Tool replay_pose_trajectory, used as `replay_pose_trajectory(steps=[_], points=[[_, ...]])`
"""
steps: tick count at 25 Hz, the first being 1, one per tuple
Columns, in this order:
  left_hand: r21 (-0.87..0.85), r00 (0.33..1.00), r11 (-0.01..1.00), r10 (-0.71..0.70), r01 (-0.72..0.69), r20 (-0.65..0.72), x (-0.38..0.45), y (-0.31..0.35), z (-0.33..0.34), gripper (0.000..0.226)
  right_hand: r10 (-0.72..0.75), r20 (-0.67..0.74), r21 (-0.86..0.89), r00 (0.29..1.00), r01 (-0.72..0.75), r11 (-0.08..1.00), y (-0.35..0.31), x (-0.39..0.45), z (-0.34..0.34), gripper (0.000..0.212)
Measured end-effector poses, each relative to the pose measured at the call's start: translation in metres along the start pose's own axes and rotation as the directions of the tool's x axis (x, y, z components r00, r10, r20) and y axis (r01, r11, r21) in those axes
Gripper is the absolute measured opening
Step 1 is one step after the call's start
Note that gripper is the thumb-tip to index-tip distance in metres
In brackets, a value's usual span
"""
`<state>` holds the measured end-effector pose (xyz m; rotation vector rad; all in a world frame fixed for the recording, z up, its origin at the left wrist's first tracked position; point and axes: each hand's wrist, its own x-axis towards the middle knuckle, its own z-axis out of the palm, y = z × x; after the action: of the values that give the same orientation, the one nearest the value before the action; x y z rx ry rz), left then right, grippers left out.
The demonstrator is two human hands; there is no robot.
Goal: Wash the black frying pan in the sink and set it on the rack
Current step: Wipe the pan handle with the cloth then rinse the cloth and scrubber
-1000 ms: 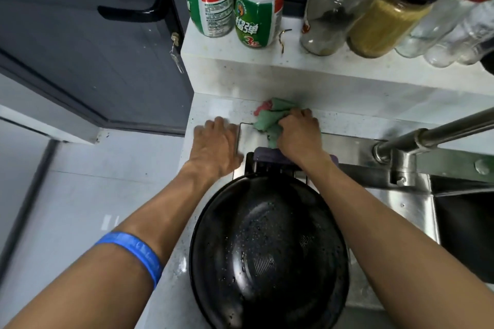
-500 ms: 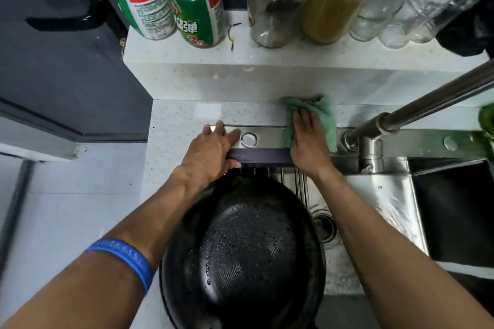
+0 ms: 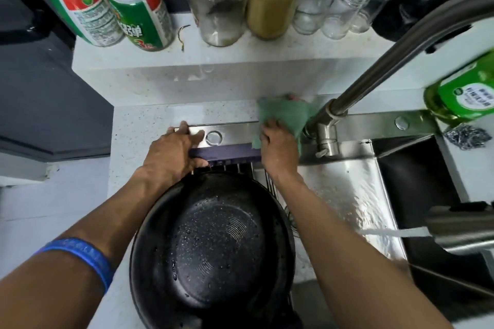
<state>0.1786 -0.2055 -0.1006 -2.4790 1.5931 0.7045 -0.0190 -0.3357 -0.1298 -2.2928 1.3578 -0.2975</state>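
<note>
- Round black frying pan (image 3: 213, 243), glossy and beaded with water drops, concentric rings on its base, sitting open side up on the dark-edged metal rack (image 3: 227, 153) over the left part of the steel sink (image 3: 347, 195).
- Left hand (image 3: 173, 152), fingers straight and relaxed, resting flat on the rack's far edge and the sink rim, holding nothing.
- Right hand (image 3: 278, 144), fingers extended, pressing a crumpled green cloth (image 3: 286, 112) against the sink rim just left of the steel tap (image 3: 374, 83).
- Thin stream of water running at the right.
</note>
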Motion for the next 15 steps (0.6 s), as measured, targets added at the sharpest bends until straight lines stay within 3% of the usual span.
replay_pose_trajectory(steps=[2, 3, 4, 6, 7, 8, 11, 15], points=[[-0.090, 0.998, 0.994, -0.058, 0.060, 0.031, -0.002, 0.001, -0.014, 0.063, 0.178, 0.011, 0.356, 0.984, -0.170, 0.919, -0.010, -0.016, -0.006, 0.019], [-0.201, 0.994, 0.973, -0.105, 0.111, 0.044, -0.009, 0.006, -0.024, 0.055, 0.290, 0.048, 0.549, 0.956, -0.268, 0.792, -0.009, -0.027, -0.017, 0.018], [-0.319, 0.989, 0.937, -0.150, 0.143, 0.001, -0.019, 0.014, -0.031, 0.044, 0.397, 0.093, 0.726, 0.913, -0.335, 0.601, -0.006, -0.037, -0.030, 0.018], [-0.495, 0.948, 0.858, -0.256, 0.134, -0.188, -0.049, 0.036, -0.037, 0.022, 0.495, 0.254, 0.935, 0.831, -0.342, 0.096, -0.007, -0.061, -0.051, 0.018], [-0.588, 0.916, 0.803, -0.304, 0.099, -0.261, -0.068, 0.051, -0.037, 0.014, 0.465, 0.339, 0.939, 0.817, -0.326, -0.111, -0.011, -0.075, -0.059, 0.017], [-0.676, 0.894, 0.736, -0.335, 0.051, -0.298, -0.090, 0.071, -0.036, 0.011, 0.426, 0.396, 0.917, 0.813, -0.329, -0.224, -0.014, -0.091, -0.066, 0.015], [-0.793, 0.863, 0.608, -0.379, -0.040, -0.333, -0.148, 0.126, -0.023, 0.016, 0.330, 0.533, 0.826, 0.779, -0.394, -0.402, -0.018, -0.138, -0.091, 0.018], [-0.820, 0.831, 0.561, -0.402, -0.108, -0.385, -0.198, 0.178, 0.005, 0.021, 0.169, 0.670, 0.639, 0.723, -0.445, -0.627, 0.001, -0.192, -0.127, 0.035]])
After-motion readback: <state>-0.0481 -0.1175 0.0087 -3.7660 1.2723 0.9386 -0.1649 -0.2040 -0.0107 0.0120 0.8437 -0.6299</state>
